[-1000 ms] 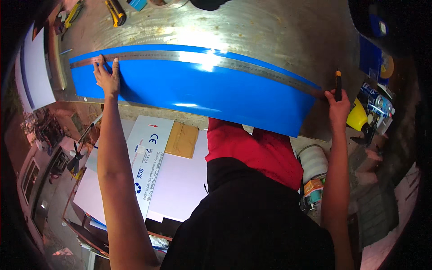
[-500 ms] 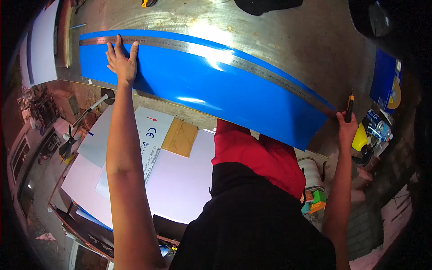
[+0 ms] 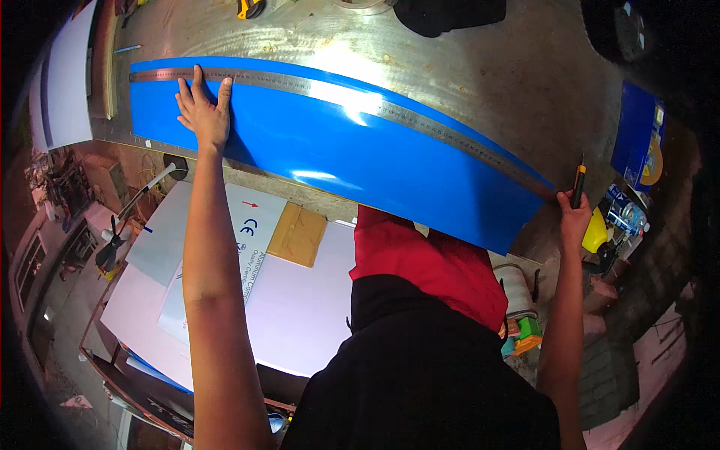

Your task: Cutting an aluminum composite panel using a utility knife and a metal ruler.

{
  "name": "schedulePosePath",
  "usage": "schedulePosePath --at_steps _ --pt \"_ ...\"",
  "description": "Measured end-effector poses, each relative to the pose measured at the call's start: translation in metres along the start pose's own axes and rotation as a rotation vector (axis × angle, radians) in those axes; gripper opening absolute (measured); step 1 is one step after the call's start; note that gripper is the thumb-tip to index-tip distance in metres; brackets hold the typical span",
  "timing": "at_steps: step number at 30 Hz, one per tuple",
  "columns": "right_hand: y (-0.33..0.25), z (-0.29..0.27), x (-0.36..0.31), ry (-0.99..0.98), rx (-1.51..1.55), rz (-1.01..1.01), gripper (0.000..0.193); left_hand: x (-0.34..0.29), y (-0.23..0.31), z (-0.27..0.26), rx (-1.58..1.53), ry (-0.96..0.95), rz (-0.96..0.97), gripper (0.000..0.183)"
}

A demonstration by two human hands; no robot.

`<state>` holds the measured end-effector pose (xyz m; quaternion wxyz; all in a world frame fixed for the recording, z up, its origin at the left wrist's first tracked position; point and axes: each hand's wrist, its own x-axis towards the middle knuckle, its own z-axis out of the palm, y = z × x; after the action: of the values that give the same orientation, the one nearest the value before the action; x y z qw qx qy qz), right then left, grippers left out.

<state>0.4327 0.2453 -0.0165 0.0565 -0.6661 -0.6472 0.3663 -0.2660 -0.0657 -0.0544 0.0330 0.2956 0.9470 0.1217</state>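
Gripping a utility knife (image 3: 577,184) with a yellow-and-black handle, the right hand (image 3: 574,219) is closed tight around it, blade tip meeting the right end of the long steel ruler (image 3: 390,112). Over at the other end, the left hand (image 3: 201,111) lies flat and open, fingers spread, palm on the blue sheet (image 3: 337,161) and fingertips pressing the ruler down. That ruler runs the whole length of the blue sheet, just inside its far edge, and the glossy sheet itself lies stretched across the near half of the metal worktable (image 3: 465,67).

Working outward from the ruler: beyond it, at the far edge of the table, sits a yellow tool (image 3: 250,7) and a dark cloth (image 3: 448,13). Right of the ruler's knife end, a blue rectangular package (image 3: 636,135) with a round yellow label stands at the table's corner, and just below it a yellow container (image 3: 595,231) sits beside the right wrist.

On the near side of the ruler, below the table's edge, a stack of white panels (image 3: 300,300) lies flat, one bearing a small red arrow and blue markings, with a brown cardboard piece (image 3: 298,235) resting on top. A small black fan (image 3: 112,238) stands left of the panels. A white panel (image 3: 64,82) leans beyond the ruler's left end.
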Motion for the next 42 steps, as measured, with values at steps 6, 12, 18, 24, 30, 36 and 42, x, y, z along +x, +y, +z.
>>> schedulePosePath --at_steps 6,12,18,24,30,36,42 --pt "-0.01 -0.002 -0.002 -0.033 -0.067 0.05 0.025 0.0 0.0 -0.002 -0.009 -0.001 0.006 0.087" --pt "-0.011 -0.002 -0.002 -0.01 -0.084 0.05 0.025 0.0 0.002 -0.002 -0.016 -0.006 -0.002 0.087" --pt "-0.008 -0.002 -0.002 0.004 -0.137 0.031 0.026 0.001 0.001 -0.002 0.014 0.002 0.014 0.084" --pt "-0.019 -0.001 -0.005 -0.008 -0.081 0.039 0.025 0.002 -0.004 -0.001 0.02 0.023 0.046 0.084" --pt "-0.021 -0.009 -0.018 -0.139 -0.006 0.037 0.029 0.005 -0.006 -0.003 -0.009 -0.015 0.019 0.087" --pt "0.017 -0.002 -0.017 -0.009 -0.06 -0.142 0.04 0.007 -0.009 0.0 -0.016 -0.012 0.047 0.088" --pt "-0.001 -0.004 -0.021 -0.075 -0.083 -0.053 0.041 0.006 -0.008 -0.003 0.044 0.025 0.069 0.083"
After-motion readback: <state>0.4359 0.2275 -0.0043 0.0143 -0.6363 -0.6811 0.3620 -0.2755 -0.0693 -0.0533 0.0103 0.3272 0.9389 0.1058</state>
